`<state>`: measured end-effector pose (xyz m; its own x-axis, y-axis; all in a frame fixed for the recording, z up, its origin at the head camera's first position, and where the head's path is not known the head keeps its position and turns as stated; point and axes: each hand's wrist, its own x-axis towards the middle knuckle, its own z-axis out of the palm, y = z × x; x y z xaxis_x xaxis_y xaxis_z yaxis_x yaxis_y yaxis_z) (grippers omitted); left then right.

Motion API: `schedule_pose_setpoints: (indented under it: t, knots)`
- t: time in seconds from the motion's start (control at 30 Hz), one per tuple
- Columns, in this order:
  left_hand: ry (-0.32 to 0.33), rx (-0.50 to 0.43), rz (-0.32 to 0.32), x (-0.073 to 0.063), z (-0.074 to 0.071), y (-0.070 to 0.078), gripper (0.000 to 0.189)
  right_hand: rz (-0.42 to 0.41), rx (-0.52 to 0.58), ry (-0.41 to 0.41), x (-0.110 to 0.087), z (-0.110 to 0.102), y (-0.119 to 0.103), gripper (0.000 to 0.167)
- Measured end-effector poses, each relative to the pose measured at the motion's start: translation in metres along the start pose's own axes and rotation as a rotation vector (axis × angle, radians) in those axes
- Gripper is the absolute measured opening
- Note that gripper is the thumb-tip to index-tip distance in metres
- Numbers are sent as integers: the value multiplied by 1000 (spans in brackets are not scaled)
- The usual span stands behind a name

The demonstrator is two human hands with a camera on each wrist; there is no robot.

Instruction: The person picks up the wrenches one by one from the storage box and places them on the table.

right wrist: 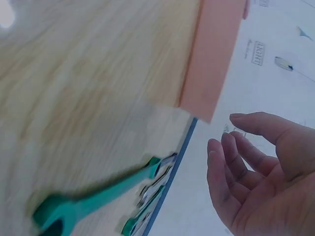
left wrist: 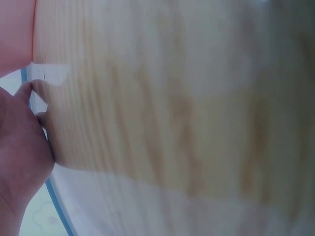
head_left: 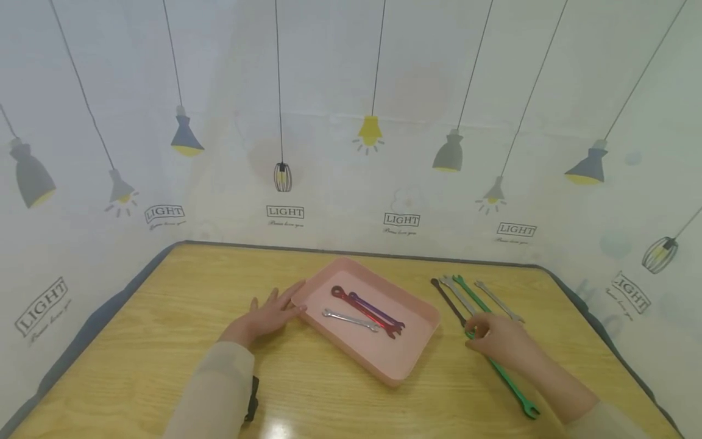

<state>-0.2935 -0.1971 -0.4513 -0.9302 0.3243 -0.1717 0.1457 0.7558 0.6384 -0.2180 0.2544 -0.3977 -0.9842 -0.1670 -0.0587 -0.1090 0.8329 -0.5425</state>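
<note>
A pink tray [head_left: 408,366] sits at an angle on the table, holding a red wrench [head_left: 364,310], a purple wrench [head_left: 378,310] and a silver wrench [head_left: 350,320]. My left hand [head_left: 269,317] has its fingers spread, the tips at the tray's left corner. To the right of the tray, my right hand [head_left: 501,341] hovers over a long green wrench [head_left: 510,381], overlapping its far end. In the right wrist view this hand [right wrist: 266,172] has loosely bent fingers, thumb apart, with nothing between them. The green wrench [right wrist: 113,189] lies below it on the table.
Beyond my right hand lie a dark wrench [head_left: 450,300], a silver wrench [head_left: 460,294], another green wrench [head_left: 473,294] and a smaller silver wrench [head_left: 499,302]. A light wooden table [head_left: 137,366] carries everything. A pale cloth [head_left: 329,79] printed with lamps surrounds its edges.
</note>
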Motion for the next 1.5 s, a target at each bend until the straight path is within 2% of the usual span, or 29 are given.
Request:
schedule_pose_setpoints:
  t: [0.27,0.53,0.73,0.97,1.13,1.23,1.5]
  knots:
    - [3,8,-10,1,2,-2,68,-95,127,0,10,11,-36,23]
    - [7,-4,-13,1,3,-5,68,-84,98,26,29,28,-64,17]
    - [10,-6,-11,0,3,-5,67,-81,133,25,42,37,-83,17]
    - [9,-13,-14,-1,4,-5,68,-51,171,-14,63,53,-96,21]
    - [11,-6,-14,0,4,-7,68,-57,139,-33,79,63,-101,19]
    - [6,-9,-15,2,3,-7,68,-42,130,-72,88,67,-104,19]
    - [-3,-8,-11,5,2,-8,70,-11,93,-133,103,70,-116,24]
